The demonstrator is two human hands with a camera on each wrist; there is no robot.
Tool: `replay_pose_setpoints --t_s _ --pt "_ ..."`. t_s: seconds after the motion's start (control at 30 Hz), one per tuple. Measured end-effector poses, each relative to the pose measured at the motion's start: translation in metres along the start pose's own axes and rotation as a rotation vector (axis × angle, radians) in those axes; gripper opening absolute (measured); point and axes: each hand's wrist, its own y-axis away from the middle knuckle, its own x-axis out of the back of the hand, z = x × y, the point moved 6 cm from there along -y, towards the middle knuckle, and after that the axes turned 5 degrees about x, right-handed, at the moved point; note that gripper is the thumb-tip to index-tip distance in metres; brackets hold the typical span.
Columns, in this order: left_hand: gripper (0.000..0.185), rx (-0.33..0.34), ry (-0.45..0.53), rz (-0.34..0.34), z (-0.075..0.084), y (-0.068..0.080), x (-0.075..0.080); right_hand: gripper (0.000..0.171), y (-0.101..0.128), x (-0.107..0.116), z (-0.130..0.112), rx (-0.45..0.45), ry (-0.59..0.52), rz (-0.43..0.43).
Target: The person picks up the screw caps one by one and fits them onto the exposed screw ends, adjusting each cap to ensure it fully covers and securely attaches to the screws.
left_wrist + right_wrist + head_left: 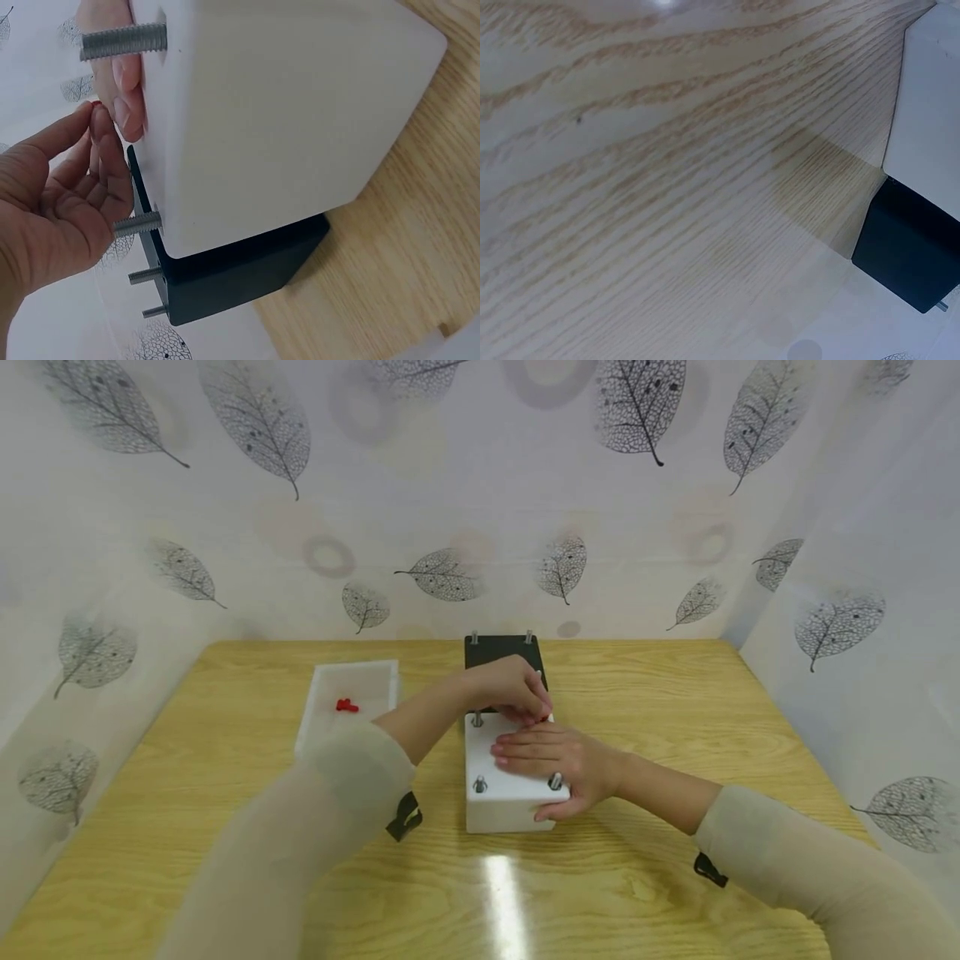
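A white block [513,789] with threaded metal studs standing up from its corners sits on the table. At its far right corner my left hand [510,687] pinches a small red piece [97,103] between thumb and fingertips. Most of that piece is hidden by the fingers. My right hand [562,760] lies with straight fingers across the block's top, its thumb against the near right side. A stud [137,223] at another corner shows bare in the left wrist view. The right wrist view shows the block's side [930,112] but not the hand.
Directly behind the white block stands a black block [491,650] with similar studs. To the left, a shallow white tray [356,666] holds some small red pieces [347,705]. A leaf-patterned curtain [465,510] encloses the back and sides of the wooden table [637,685].
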Motion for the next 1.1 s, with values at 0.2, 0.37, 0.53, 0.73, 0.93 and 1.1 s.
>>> replay_pose_setpoints --t_s 0.2,0.37,0.53,0.73,0.93,1.1 --pt "0.014 -0.019 -0.077 0.084 0.001 -0.002 0.004 0.065 0.002 0.003 0.001 -0.006 -0.001 -0.001" --pt "0.016 -0.004 -0.089 0.09 -0.001 0.0 0.008 0.065 0.002 0.006 0.001 0.0 0.005 -0.002" --pt "0.021 0.022 -0.07 0.074 -0.002 0.005 0.015 0.065 0.002 0.007 0.001 0.005 0.017 -0.002" --pt "0.029 0.063 -0.076 0.019 -0.008 0.024 0.027 0.064 -0.001 0.0 0.0 0.012 0.014 -0.002" --pt "0.031 0.091 -0.065 0.009 -0.021 0.037 0.048 0.065 -0.002 -0.004 -0.001 0.017 0.014 0.001" --pt "0.032 0.1 -0.104 0.033 -0.031 0.048 0.063 0.064 -0.002 0.0 -0.001 0.008 0.018 -0.005"
